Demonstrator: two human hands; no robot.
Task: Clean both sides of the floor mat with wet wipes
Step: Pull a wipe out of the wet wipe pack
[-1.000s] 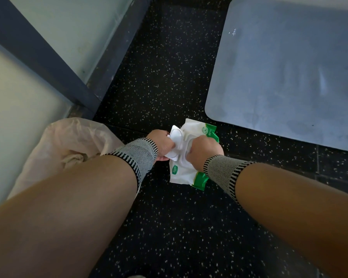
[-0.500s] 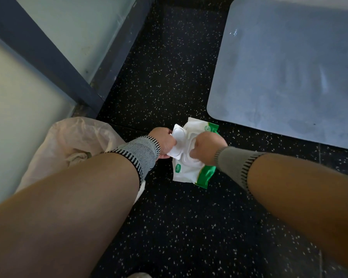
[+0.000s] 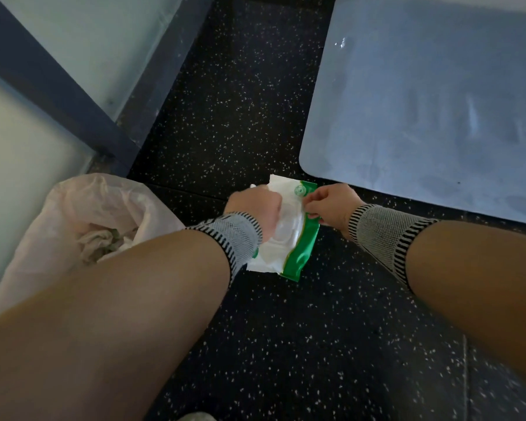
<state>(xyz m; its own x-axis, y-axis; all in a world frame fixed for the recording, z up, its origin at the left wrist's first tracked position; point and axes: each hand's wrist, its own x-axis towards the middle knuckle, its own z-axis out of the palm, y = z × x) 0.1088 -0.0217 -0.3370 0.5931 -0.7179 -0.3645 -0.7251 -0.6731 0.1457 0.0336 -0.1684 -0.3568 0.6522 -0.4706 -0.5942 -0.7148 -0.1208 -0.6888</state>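
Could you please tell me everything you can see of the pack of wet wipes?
The pack of wet wipes is a soft white pouch with green along its right edge, a round green logo and a clear plastic lid on its face. It lies on the black speckled floor, just short of the grey mat's corner. The left hand covers its left side; the right hand pinches its right edge.

Scene dimly lit, with a cool bluish cast; soft daylight is reflected off the floor mat (image 3: 431,95), where pale streaks and a small glint are seen near its far left corner. The speckled floor (image 3: 234,95) is rendered very dark, and shadows are diffuse. Wide-angle stretching is noted at the edges, where the forearms are enlarged and softly blurred.
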